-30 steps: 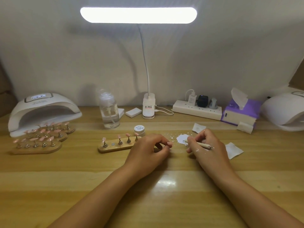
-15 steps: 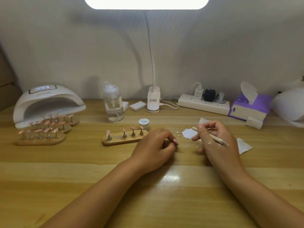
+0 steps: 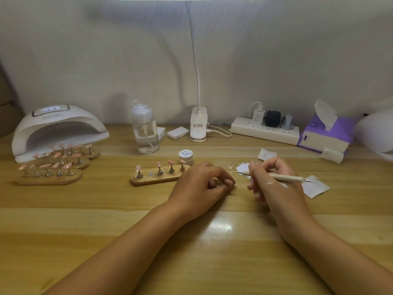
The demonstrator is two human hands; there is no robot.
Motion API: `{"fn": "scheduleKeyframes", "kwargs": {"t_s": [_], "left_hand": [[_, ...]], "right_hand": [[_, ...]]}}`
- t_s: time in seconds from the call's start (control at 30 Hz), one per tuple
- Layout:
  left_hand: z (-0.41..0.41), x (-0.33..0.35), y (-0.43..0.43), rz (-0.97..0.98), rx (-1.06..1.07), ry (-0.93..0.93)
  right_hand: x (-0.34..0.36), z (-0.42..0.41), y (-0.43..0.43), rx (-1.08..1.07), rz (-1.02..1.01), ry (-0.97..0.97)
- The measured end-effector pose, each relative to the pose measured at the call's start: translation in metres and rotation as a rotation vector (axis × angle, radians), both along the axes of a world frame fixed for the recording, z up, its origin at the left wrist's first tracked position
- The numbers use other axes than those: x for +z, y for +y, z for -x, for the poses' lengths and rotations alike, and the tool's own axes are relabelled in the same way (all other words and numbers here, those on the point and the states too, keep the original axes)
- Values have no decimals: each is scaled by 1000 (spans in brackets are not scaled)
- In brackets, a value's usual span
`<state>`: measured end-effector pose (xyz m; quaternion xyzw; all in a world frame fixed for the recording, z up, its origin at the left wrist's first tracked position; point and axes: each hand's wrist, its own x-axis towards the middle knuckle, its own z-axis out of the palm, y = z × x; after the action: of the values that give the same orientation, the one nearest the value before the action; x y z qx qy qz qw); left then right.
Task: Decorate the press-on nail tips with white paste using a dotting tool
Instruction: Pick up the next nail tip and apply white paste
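My right hand [image 3: 274, 184] grips a pale dotting tool [image 3: 282, 178] that lies across its fingers. The tool's left tip meets a smear of white paste [image 3: 243, 167] on the table. My left hand [image 3: 200, 184] rests on the table with its fingers curled, pinching what looks like a small pink nail tip [image 3: 230, 182]. Just left of it stands a wooden holder [image 3: 148, 180] with three pink tips on stands and one bare slot. A small white paste jar [image 3: 186, 156] sits behind the holder.
Several more holders with pink tips [image 3: 49, 167] stand before a white nail lamp [image 3: 57, 126] at the left. At the back are a clear pump bottle [image 3: 145, 128], a desk lamp base [image 3: 198, 126], a power strip [image 3: 264, 130] and a purple tissue box [image 3: 327, 135]. White wipes [image 3: 315, 186] lie by my right hand.
The view has shifted a little. My right hand lifted and lowered the dotting tool, bringing its tip onto the paste smear. My left hand has stayed in place.
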<state>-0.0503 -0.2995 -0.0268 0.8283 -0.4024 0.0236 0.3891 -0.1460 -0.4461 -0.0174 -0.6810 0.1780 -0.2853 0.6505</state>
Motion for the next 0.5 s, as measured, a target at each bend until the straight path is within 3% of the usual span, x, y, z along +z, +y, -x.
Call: {"fn": "scheduleKeyframes", "kwargs": {"t_s": [0.33, 0.5], "left_hand": [[2, 2, 1, -8, -20, -3], [2, 2, 2, -14, -31, 2]], "right_hand": [[3, 1, 4, 3, 3, -15], [3, 0, -2, -144, 251, -37]]}}
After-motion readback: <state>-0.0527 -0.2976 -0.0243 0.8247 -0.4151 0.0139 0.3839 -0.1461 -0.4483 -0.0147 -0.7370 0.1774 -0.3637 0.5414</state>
